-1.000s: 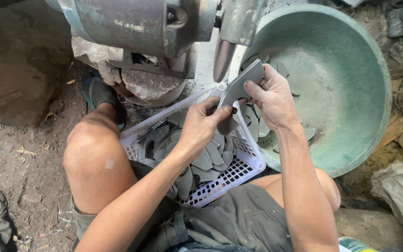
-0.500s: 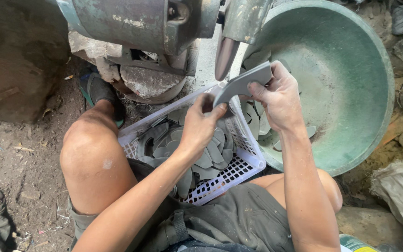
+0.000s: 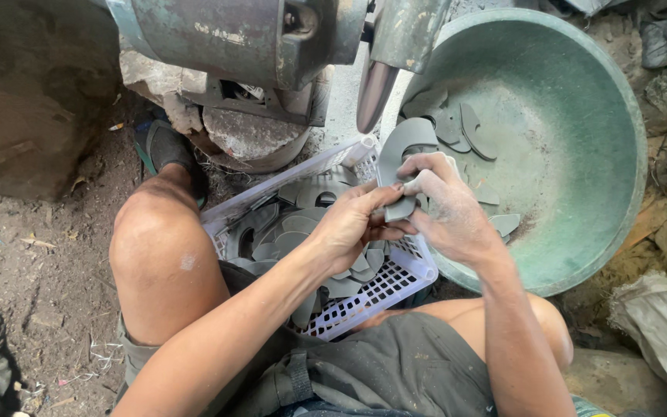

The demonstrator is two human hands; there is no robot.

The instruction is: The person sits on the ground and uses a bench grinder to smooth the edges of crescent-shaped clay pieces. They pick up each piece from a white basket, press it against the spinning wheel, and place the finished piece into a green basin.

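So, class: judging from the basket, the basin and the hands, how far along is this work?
Done: several grey curved pieces already lie in the green basin. In hand: the left hand and right hand hold one grey curved piece together, just below the machine's spindle. Left: the white basket on the lap still holds many pieces, so much appears to remain.

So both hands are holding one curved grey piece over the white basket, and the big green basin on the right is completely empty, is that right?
Not quite. The green basin is not empty: the head view shows several curved grey pieces lying inside it. The rest holds: the left hand and right hand both grip one curved grey piece over the white basket.
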